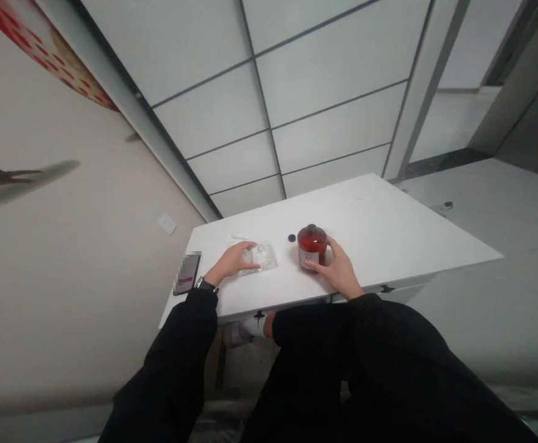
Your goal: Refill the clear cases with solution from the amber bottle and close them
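Under the left hand (231,260), spread flat, a clear plastic bag (265,257); around a red jar (312,247) with a dark lid (312,229), the right hand (336,266), curved in a steady hold; between both hands, a small black cap (292,237).

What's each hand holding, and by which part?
The right hand grips the red jar by its side; the left hand rests on a clear plastic bag.
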Action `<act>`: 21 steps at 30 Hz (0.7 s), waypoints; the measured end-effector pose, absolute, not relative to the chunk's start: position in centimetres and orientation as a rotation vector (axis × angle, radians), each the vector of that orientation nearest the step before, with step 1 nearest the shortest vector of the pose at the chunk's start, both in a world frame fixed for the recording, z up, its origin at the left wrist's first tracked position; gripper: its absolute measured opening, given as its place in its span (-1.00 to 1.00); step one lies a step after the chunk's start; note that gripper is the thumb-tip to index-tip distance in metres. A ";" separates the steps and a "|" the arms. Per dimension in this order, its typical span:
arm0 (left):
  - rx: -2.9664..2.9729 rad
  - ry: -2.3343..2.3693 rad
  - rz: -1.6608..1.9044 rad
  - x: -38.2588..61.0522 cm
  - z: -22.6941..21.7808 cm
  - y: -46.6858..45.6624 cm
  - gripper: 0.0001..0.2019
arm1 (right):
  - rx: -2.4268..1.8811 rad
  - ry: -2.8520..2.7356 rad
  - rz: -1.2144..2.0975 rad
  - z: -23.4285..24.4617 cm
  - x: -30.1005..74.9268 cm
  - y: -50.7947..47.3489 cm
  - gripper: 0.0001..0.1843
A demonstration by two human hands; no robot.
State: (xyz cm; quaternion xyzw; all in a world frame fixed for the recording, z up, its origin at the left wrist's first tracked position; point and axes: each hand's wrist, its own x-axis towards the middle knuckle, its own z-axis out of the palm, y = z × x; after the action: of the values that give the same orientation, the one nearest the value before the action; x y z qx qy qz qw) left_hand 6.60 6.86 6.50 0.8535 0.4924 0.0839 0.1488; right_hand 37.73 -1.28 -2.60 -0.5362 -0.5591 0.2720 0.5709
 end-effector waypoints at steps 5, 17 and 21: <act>2.449 1.382 0.232 5.8 6.3 8.5 -0.33 | -1.215 -1.457 0.737 -1.8 36.1 -0.5 -0.07; 2.468 1.311 0.279 4.6 5.4 10.5 -0.30 | -1.178 -1.688 0.687 -1.8 32.8 5.4 -0.10; 2.476 1.216 0.414 3.0 5.8 10.7 -0.01 | -1.220 -1.681 0.594 -2.7 33.2 4.4 -0.01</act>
State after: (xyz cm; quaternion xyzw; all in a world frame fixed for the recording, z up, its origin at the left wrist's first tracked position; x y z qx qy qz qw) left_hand 3.03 10.73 5.81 0.8739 0.4293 0.1460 0.1752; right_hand 33.17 4.44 -2.72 -0.4980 -0.6862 0.2425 0.4715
